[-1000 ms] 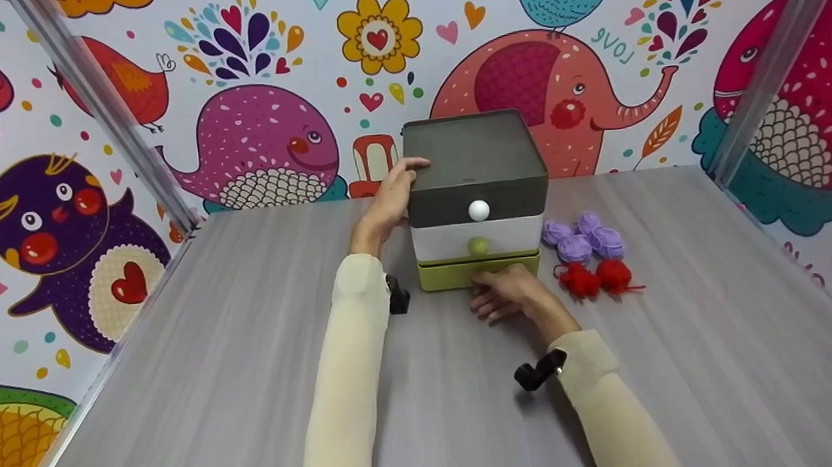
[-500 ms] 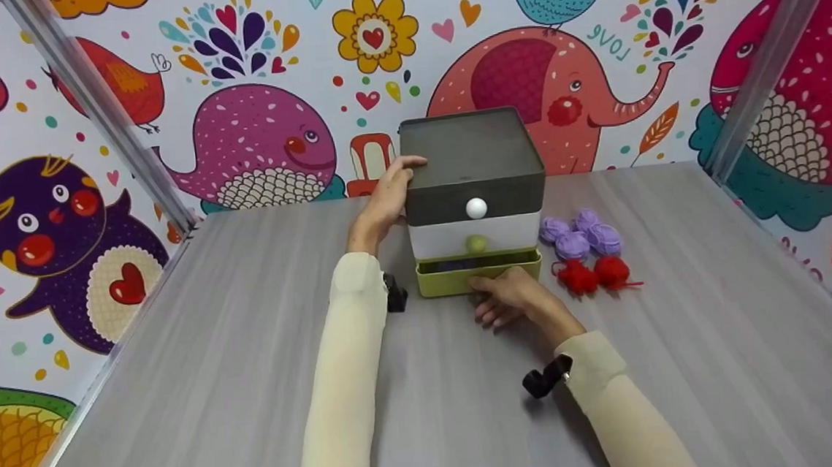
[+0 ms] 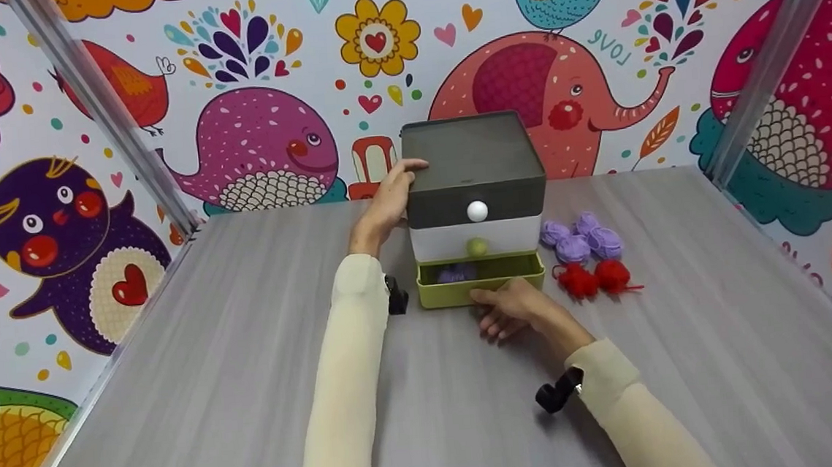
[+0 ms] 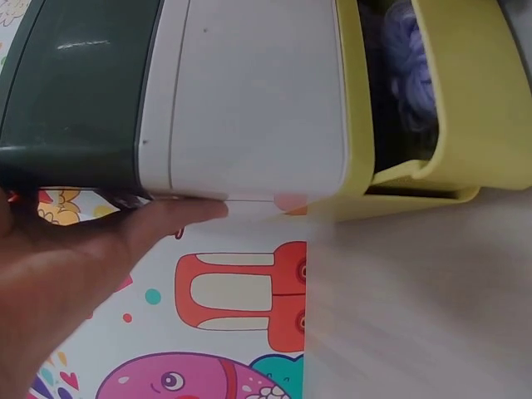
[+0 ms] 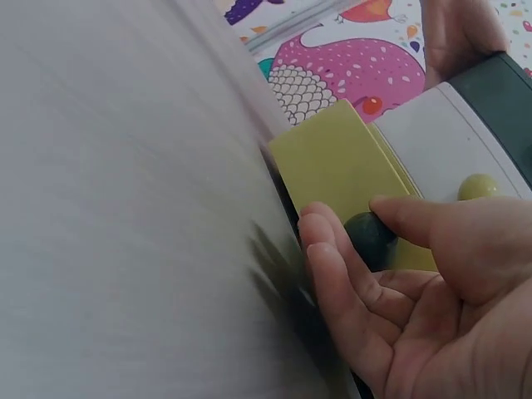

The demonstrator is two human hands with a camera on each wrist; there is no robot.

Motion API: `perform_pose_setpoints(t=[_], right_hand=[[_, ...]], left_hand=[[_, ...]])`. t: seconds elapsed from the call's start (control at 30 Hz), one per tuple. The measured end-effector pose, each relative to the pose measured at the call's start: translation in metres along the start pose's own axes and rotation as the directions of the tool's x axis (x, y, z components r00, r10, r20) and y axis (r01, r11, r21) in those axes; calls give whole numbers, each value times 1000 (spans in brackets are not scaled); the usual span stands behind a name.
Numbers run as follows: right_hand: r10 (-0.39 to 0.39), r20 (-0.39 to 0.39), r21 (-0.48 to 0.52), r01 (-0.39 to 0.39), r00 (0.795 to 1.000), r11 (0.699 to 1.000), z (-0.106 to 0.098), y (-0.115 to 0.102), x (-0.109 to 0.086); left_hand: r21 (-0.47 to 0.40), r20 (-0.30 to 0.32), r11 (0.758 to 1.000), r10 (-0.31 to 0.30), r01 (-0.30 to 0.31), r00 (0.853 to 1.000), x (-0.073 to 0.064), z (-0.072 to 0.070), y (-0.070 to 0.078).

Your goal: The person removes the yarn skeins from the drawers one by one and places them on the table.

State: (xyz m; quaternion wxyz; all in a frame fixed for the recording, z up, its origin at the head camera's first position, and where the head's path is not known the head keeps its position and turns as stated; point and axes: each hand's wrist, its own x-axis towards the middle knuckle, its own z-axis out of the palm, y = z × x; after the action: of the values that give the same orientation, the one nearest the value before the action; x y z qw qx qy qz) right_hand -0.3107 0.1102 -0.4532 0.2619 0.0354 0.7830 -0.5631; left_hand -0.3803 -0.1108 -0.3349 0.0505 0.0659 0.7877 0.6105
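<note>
A small three-drawer box [image 3: 472,145] stands on the table, dark grey at the top, white in the middle and olive green at the bottom. My left hand [image 3: 388,199] rests against its left side, fingertips over the top edge; the left wrist view has the thumb [image 4: 179,218] lying straight along the white tier. With thumb and fingers my right hand [image 3: 516,311] pinches the dark green knob [image 5: 371,239] of the bottom drawer [image 3: 446,296]. That drawer is pulled partly out, showing a ball of purple yarn [image 4: 409,71] at its left.
Several purple yarn balls [image 3: 573,249] and two red ones [image 3: 613,276] lie on the table right of the box. A white knob [image 3: 477,211] and a light green knob [image 3: 477,247] mark the upper drawers, both closed. A cartoon-printed wall [image 3: 263,141] stands behind.
The bottom drawer has slid out toward me with my right hand on its knob, bringing the purple yarn inside into view. My left hand has stayed on the box.
</note>
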Motion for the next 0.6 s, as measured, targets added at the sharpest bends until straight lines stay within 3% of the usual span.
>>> perform_pose_setpoints(t=[0.6], right_hand=[[-27, -3, -118, 27, 1000, 993, 9, 6, -23]], left_hand=[[3, -8, 1000, 16, -15, 1000, 1, 0, -1]])
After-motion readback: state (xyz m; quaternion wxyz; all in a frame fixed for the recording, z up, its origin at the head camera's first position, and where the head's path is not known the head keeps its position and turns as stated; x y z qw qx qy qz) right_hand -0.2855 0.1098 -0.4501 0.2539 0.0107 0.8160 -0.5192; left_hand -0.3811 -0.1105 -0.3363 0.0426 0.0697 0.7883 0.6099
